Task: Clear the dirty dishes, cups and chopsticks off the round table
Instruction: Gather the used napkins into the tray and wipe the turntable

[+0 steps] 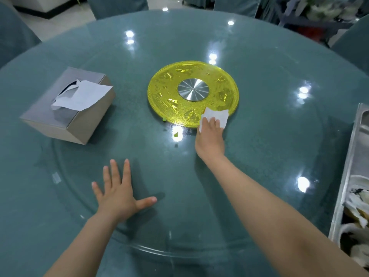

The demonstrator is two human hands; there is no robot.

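My right hand pressed a tissue flat under straight fingers on the yellow disc at the tabletop centre, wiping. My left hand lay spread, bracing. Dirty dishes sat in a metal tray at the right edge.

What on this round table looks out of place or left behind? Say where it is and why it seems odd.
Small green scraps lie on the glass just in front of the yellow disc, left of the right hand pressing a white tissue. They look like food bits. Nothing else stands out.
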